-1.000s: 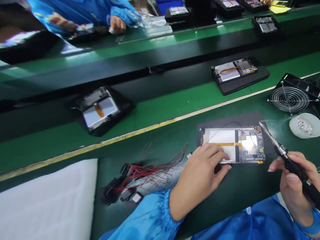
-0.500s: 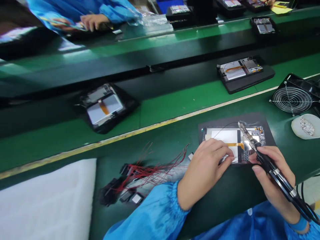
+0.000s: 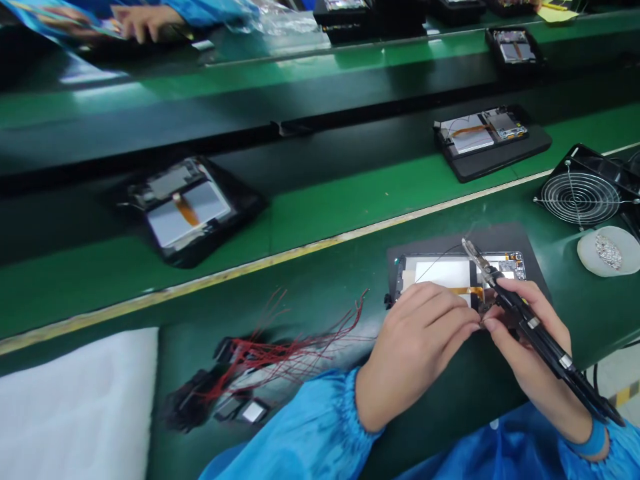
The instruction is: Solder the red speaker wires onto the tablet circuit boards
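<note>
An opened tablet (image 3: 457, 272) lies face down on a dark mat (image 3: 530, 250), its white battery and circuit board showing. My left hand (image 3: 415, 353) rests on the tablet's lower edge, and its fingertips reach the orange ribbon cable (image 3: 467, 291). Whether they pinch anything is hidden. My right hand (image 3: 530, 350) grips a black soldering iron (image 3: 543, 343), whose metal tip (image 3: 470, 249) points up over the board. A thin dark wire (image 3: 440, 260) crosses the battery. Both hands hide the tablet's lower part.
To the left lie red wires with black connectors (image 3: 265, 353) and a white foam pad (image 3: 75, 407). A fan (image 3: 580, 199) and a dish of solder scraps (image 3: 607, 252) stand right. Other tablets (image 3: 187, 207) ride a green belt; a co-worker's hand (image 3: 145, 20) is far off.
My right hand has moved left, bringing the soldering iron from beside the tablet to over the board. My left hand has shifted toward it, and the whole view has drifted slightly.
</note>
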Demonstrator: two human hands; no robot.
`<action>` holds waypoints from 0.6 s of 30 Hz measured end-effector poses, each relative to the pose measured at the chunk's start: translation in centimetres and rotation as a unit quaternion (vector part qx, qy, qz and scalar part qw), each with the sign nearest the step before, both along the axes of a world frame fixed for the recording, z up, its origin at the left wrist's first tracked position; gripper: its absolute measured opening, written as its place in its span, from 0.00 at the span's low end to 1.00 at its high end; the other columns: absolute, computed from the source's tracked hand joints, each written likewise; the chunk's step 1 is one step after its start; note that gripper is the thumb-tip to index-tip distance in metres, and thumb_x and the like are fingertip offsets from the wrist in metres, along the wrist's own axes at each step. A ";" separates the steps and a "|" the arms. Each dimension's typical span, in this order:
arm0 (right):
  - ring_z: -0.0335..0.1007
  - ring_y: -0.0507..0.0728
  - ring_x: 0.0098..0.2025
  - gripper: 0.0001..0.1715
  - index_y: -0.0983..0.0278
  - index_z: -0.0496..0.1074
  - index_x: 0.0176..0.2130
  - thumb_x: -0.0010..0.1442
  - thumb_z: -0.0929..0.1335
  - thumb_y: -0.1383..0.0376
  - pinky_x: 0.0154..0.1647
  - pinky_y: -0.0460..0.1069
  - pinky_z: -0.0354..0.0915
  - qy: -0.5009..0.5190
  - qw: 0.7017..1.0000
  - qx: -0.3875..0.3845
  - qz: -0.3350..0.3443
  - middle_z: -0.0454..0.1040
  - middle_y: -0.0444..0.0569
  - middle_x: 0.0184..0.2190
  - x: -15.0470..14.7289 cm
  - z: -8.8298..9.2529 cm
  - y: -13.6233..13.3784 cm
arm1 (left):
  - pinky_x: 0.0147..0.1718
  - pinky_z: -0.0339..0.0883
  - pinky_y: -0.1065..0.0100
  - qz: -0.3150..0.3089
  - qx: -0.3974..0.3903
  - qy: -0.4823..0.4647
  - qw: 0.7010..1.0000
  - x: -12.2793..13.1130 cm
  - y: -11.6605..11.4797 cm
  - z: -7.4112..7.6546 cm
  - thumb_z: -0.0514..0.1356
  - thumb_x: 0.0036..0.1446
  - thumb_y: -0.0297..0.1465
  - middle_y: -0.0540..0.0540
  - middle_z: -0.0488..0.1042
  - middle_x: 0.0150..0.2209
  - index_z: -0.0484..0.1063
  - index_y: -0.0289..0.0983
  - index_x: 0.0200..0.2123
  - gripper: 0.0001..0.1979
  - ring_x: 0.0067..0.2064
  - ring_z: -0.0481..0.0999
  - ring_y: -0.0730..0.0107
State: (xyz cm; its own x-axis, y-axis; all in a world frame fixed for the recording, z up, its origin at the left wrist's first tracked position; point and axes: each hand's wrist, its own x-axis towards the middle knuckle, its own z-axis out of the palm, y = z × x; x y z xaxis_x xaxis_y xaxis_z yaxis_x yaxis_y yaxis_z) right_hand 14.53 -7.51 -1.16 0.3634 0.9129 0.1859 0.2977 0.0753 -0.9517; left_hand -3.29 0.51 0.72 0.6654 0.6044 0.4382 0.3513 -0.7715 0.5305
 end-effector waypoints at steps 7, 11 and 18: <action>0.80 0.53 0.39 0.20 0.54 0.78 0.58 0.70 0.73 0.70 0.45 0.48 0.80 0.002 1.000 0.009 -0.010 0.76 0.46 0.50 0.0 0.2 -0.2 | 0.43 0.76 0.63 0.005 -0.013 -0.043 0.999 0.8 -0.2 -0.5 0.64 0.75 0.27 0.47 0.85 0.39 0.81 0.39 0.44 0.05 0.41 0.82 0.65; 0.81 0.56 0.44 0.20 0.54 0.77 0.60 0.71 0.73 0.69 0.48 0.51 0.79 -0.020 1.000 0.008 -0.001 0.76 0.48 0.51 1.1 0.4 -0.9 | 0.42 0.76 0.62 0.019 -0.028 -0.047 0.998 1.2 -0.2 -1.2 0.65 0.74 0.26 0.48 0.85 0.38 0.81 0.39 0.43 0.05 0.41 0.81 0.64; 0.79 0.65 0.45 0.14 0.60 0.82 0.52 0.72 0.75 0.55 0.48 0.61 0.76 0.008 0.996 0.062 -0.057 0.79 0.52 0.44 5.7 -0.5 -4.7 | 0.45 0.74 0.58 0.050 -0.034 -0.019 0.998 1.4 -0.1 -2.2 0.64 0.73 0.24 0.48 0.84 0.37 0.82 0.39 0.41 0.07 0.42 0.79 0.61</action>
State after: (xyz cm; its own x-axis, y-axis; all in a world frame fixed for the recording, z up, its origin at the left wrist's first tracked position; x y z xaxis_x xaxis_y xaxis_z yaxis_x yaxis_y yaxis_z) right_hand 20.23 -12.21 -1.71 0.4668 0.8359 0.2887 0.2956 0.1602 -0.9418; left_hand -1.89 0.41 -1.44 0.5842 0.6954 0.4185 0.4026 -0.6960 0.5945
